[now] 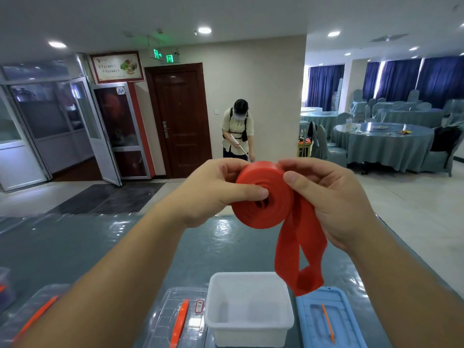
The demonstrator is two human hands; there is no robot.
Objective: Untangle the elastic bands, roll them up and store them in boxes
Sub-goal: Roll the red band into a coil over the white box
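Observation:
A red elastic band (263, 212) is mostly wound into a thick roll held up at chest height. My left hand (213, 192) grips the roll, thumb pressed at its centre hole and fingers curled behind it. My right hand (326, 197) pinches the roll's right edge, thumb on top. A loose loop of the band hangs down from the roll to just above an open white box (216, 320) on the table below.
A blue lid (351, 330) lies right of the white box, a clear lid with an orange handle (175, 322) lies left of it, and another clear box (32, 317) sits further left. A person stands ahead by the door. Covered round tables fill the right.

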